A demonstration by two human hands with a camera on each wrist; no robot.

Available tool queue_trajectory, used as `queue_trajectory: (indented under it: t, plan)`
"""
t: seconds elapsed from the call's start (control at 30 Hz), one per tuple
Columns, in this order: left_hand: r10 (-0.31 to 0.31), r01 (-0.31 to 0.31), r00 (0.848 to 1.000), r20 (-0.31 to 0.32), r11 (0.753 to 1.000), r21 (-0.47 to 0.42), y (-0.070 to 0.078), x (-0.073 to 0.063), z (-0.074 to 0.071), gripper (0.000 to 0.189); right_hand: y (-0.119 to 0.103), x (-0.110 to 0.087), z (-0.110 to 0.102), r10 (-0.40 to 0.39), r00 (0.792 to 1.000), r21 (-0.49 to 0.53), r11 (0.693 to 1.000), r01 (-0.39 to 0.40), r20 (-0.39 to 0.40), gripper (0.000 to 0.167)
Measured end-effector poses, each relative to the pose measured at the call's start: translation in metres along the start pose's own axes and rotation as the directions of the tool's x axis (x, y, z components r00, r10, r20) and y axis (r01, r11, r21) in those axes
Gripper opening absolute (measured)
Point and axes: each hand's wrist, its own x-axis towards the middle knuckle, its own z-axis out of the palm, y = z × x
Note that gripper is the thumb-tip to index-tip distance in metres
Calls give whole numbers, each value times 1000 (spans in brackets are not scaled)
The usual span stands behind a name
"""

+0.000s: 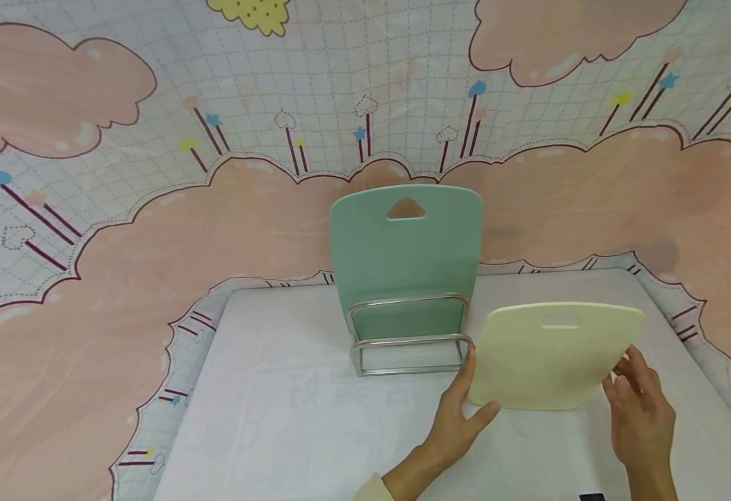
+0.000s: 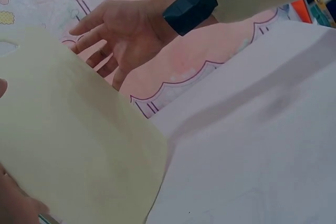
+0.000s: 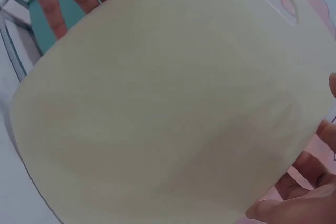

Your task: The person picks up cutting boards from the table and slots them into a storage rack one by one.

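Note:
A pale yellow cutting board (image 1: 553,358) with a handle slot stands tilted between both hands at the right of the table. My left hand (image 1: 456,417) is at its left edge, index finger straight, thumb overlapping the lower corner. At the right edge is my right hand (image 1: 641,414); in the left wrist view its fingers (image 2: 94,40) are spread, tips at the board's edge. Left of the yellow board, a green cutting board (image 1: 406,254) stands upright in a metal rack (image 1: 412,341). The left index fingertip overlaps the rack's right end in the head view.
The white table (image 1: 278,403) stretches left and forward of the rack. Behind and around it hangs a pink and white patterned cloth (image 1: 265,223). A small dark object (image 1: 592,497) shows at the front edge of the head view.

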Motion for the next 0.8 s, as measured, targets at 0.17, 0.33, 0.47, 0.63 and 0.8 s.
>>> queue_trajectory:
  t: [0.17,0.33,0.47,0.63,0.8]
  plan:
    - [5,-3,1000,29,998,-63,-5,-1,-1,74,-1,0,-1,19,1000,96,995,-18,-4,42]
    - [58,-54,998,35,992,-118,-10,0,-4,71,-1,-1,-6,1,999,159,987,-9,50,43]
    - [123,-121,992,27,990,-67,-12,2,-5,74,-2,-2,-8,18,996,46,999,-22,85,44]
    - [142,-143,989,28,989,28,-10,2,-6,80,-8,-5,-7,75,992,-199,978,-54,97,48]
    - [149,-151,988,34,984,97,-5,3,-6,79,-15,-6,-7,133,989,-343,934,-104,64,53]
